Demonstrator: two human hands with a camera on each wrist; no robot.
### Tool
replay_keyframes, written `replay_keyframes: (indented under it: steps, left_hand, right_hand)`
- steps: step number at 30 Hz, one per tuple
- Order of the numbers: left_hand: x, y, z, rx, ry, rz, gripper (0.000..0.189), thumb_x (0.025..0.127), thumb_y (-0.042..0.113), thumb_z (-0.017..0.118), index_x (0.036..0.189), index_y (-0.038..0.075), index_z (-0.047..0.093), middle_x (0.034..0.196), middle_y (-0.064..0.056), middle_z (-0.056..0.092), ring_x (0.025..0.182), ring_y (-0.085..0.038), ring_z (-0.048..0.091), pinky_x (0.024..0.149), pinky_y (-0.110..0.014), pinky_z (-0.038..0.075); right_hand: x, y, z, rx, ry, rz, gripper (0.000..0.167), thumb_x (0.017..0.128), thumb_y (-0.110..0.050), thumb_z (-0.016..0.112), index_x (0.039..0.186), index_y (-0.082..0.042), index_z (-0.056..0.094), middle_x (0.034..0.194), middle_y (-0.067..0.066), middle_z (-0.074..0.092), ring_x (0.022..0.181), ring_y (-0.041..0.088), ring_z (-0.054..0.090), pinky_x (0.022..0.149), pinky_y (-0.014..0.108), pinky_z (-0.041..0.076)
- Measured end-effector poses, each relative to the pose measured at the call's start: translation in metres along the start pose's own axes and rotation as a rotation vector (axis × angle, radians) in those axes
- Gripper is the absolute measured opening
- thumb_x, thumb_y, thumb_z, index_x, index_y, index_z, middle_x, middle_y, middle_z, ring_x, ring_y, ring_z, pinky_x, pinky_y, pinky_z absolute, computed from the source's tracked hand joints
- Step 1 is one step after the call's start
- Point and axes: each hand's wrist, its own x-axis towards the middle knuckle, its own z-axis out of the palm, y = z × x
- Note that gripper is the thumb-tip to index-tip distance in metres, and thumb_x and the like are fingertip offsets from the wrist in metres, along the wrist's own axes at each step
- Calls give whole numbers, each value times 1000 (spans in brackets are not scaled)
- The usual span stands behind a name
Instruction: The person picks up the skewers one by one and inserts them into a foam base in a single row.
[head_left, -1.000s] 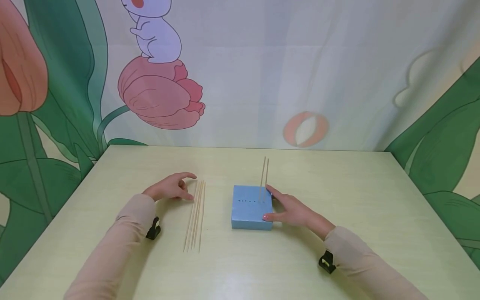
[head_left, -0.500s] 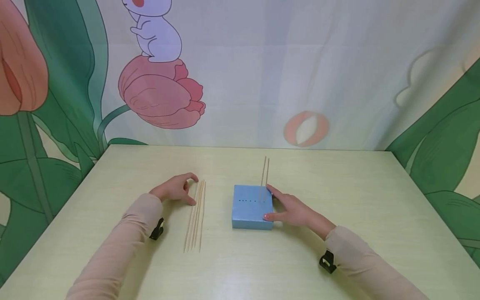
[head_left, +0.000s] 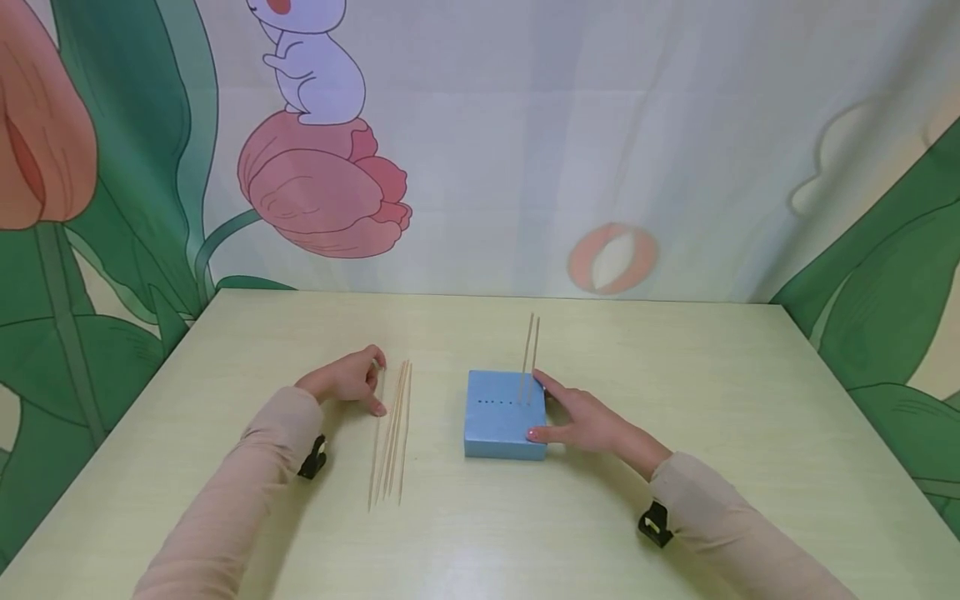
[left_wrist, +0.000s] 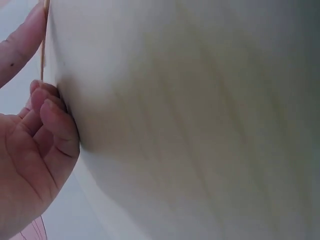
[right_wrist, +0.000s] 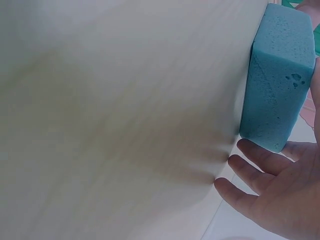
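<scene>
My left hand [head_left: 348,379] pinches a thin wooden skewer [head_left: 374,475] between thumb and fingers, close over the table at the left of a small row of skewers [head_left: 393,446]. In the left wrist view, that skewer shows as a thin line between the thumb and the curled fingers. My right hand [head_left: 585,421] rests on the right side of a blue foam block [head_left: 498,425], thumb and index finger stretched over its top. Two skewers [head_left: 527,358] stand upright in the block, at the right end of its row of small holes.
The pale wooden table [head_left: 720,375] runs back to a curtain [head_left: 480,167] printed with a rabbit, tulips and leaves. Between the loose skewers and the block lies a strip of table. A black wrist device [head_left: 312,458] sits under each sleeve.
The left hand's thumb and fingers have closed on the leftmost skewer and drawn it a little left, apart from the others. The right hand and the block have stayed put.
</scene>
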Motion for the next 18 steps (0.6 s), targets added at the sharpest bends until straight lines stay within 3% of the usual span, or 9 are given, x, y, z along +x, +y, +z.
replay_keyframes:
  steps: [7, 12, 18]
  left_hand:
    - [-11, -9, -6, -287, 43, 10, 71, 75, -4, 70, 124, -5, 19, 74, -11, 59, 65, -19, 59, 65, -30, 51]
    - [-23, 2, -12, -483, 134, 82, 70, 79, -9, 63, 131, 1, 17, 83, -21, 62, 72, -26, 64, 70, -39, 54]
    - [-35, 25, -20, -517, 302, 190, 72, 81, -8, 63, 136, 12, 20, 90, -20, 64, 77, -26, 65, 71, -36, 54]
  right_hand:
    - [0, 1, 0, 0, 2, -13, 92, 79, -46, 67, 146, -10, 15, 144, 16, 29, 132, 35, 25, 104, 52, 23]
    - [0, 0, 0, -4, -3, 0, 92, 79, -46, 66, 146, -11, 14, 144, 16, 29, 132, 35, 24, 104, 52, 23]
    - [0, -1, -1, 2, -8, 18, 93, 79, -47, 66, 147, -12, 14, 145, 16, 28, 132, 35, 23, 104, 52, 23]
